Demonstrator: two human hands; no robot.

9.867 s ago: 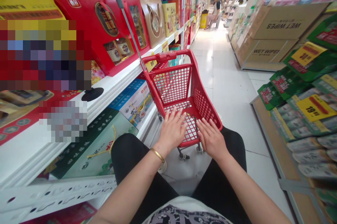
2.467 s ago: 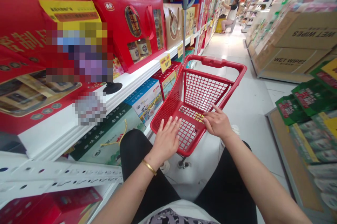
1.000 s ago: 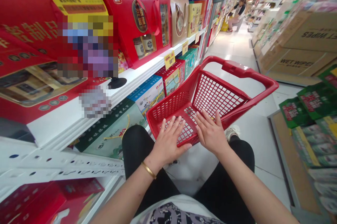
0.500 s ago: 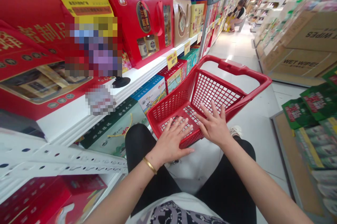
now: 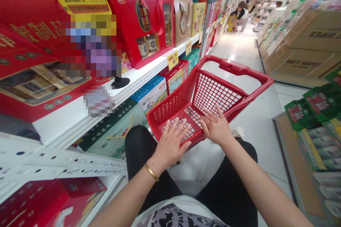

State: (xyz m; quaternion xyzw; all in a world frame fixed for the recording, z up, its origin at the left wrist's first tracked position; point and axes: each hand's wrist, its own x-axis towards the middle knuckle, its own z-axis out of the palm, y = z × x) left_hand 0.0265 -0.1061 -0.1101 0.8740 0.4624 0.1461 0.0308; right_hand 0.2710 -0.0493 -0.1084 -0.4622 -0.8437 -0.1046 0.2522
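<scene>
This is a shop aisle: a yellow rectangular price tag (image 5: 173, 60) fronts the white metal shelf (image 5: 61, 124) of glossy red gift boxes (image 5: 126, 15) at left; brown cardboard WET WIPES cartons (image 5: 306, 61) stack upper right; a red plastic shopping cart (image 5: 173, 108) stands mid-frame.

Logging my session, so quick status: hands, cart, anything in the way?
Left hand open over near end of red cart; right hand open by its side rim, contact unclear. Cart upright, handle end farther away. White shelf close along left side.
</scene>
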